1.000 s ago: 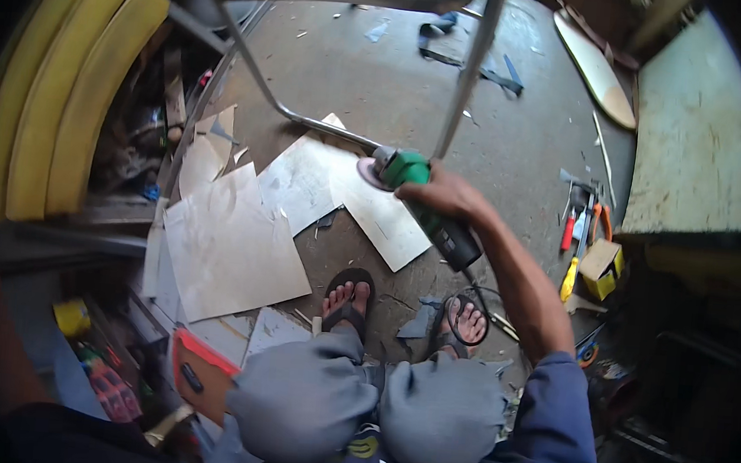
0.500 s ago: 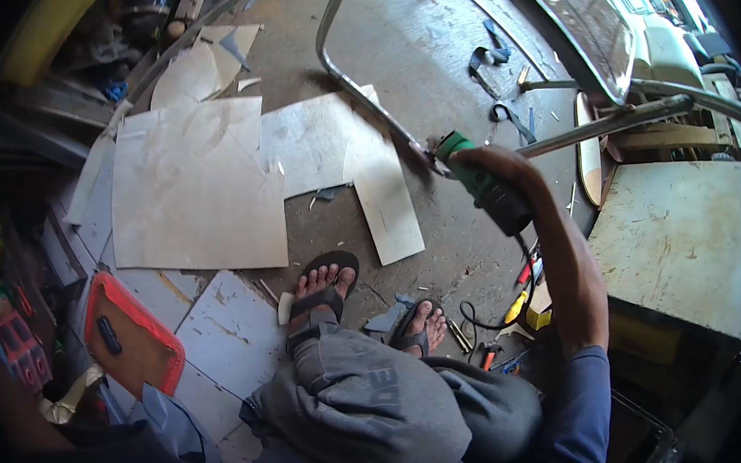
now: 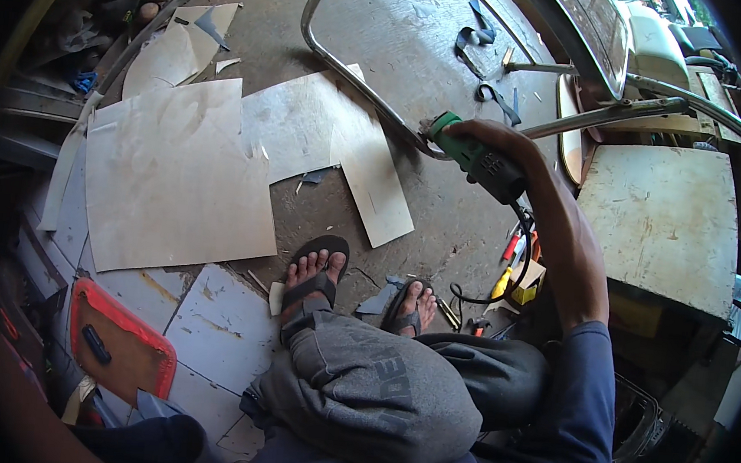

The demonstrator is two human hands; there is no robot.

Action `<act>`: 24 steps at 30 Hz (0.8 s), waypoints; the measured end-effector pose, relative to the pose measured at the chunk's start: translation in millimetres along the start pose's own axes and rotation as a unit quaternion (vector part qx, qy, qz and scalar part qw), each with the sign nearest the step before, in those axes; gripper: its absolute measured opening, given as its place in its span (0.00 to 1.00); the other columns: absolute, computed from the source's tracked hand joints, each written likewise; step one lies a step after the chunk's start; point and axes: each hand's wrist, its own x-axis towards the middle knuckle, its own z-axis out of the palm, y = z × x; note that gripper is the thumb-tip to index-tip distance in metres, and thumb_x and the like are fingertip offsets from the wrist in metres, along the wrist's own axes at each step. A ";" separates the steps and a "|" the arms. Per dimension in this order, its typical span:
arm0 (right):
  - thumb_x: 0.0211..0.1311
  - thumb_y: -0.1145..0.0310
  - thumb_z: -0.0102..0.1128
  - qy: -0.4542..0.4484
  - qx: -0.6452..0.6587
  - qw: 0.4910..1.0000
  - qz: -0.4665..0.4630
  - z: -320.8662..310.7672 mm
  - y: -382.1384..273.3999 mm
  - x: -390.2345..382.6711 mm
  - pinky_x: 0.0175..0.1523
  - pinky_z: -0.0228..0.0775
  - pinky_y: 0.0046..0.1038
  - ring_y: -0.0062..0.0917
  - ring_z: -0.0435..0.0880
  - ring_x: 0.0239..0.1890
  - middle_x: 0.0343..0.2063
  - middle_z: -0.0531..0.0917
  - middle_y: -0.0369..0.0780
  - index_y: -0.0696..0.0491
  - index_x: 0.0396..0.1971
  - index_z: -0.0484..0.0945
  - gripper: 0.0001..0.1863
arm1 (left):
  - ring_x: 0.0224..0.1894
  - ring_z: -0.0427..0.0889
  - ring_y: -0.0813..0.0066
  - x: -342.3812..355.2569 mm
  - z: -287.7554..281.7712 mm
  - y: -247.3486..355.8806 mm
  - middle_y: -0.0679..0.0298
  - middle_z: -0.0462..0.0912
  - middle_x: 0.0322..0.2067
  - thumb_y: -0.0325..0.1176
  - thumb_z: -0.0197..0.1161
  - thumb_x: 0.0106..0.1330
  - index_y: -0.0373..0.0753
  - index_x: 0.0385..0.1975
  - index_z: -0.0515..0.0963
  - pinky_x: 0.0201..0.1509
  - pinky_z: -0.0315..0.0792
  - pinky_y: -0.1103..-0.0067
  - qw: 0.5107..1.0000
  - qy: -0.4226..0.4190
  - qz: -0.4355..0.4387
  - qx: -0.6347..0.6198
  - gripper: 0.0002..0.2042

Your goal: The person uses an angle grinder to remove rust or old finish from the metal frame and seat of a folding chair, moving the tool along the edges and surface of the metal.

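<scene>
My right hand (image 3: 501,139) is wrapped around a green-and-black angle grinder (image 3: 492,173), its black cord hanging down past my forearm. The grinder's head meets the bend of a shiny metal tube frame (image 3: 359,96), which looks like part of a chair; whether its disc touches the tube is hard to see. An upholstered or dark-edged panel (image 3: 584,35) belongs to the same frame at upper right. Along the lower left edge runs a dark, dim arm (image 3: 5,394), but my left hand itself is out of sight.
Flat pale boards (image 3: 179,177) lie on the floor at left. A red-edged brown panel (image 3: 123,334) rests on the tiles. Right of my feet are hand tools (image 3: 506,277) and a yellow box (image 3: 530,283). A worn pale board (image 3: 660,224) stands at right. Dark strap scraps (image 3: 472,44) lie farther off.
The view has shifted slightly, so the floor things sit a little left and higher or lower. My right hand still holds the grinder at the tube's bend, its head tilted a little differently.
</scene>
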 end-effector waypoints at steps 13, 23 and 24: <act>0.57 0.43 0.69 0.024 -0.051 0.998 0.026 9.0 -14.1 -7.9 0.27 0.84 0.31 0.31 0.87 0.23 0.28 0.84 0.45 0.60 0.46 0.79 0.33 | 0.81 0.50 0.68 2.5 6.1 -1.3 0.70 0.53 0.80 0.75 0.24 0.72 0.56 0.79 0.54 0.82 0.37 0.66 0.999 0.023 0.004 0.031 0.42; 0.55 0.42 0.70 0.003 -0.008 1.000 0.001 11.5 -7.2 -2.9 0.26 0.82 0.32 0.31 0.86 0.22 0.28 0.84 0.45 0.60 0.44 0.80 0.33 | 0.81 0.51 0.68 10.4 9.8 -0.4 0.70 0.53 0.79 0.75 0.24 0.72 0.57 0.78 0.55 0.82 0.37 0.66 1.000 0.020 -0.018 0.016 0.42; 0.55 0.42 0.70 0.006 0.003 1.000 -0.003 12.8 -7.7 -1.4 0.26 0.82 0.32 0.31 0.86 0.22 0.28 0.84 0.45 0.60 0.44 0.80 0.33 | 0.81 0.51 0.68 10.2 9.8 -0.5 0.70 0.53 0.79 0.75 0.24 0.71 0.57 0.78 0.56 0.82 0.37 0.66 1.000 0.021 -0.014 0.011 0.42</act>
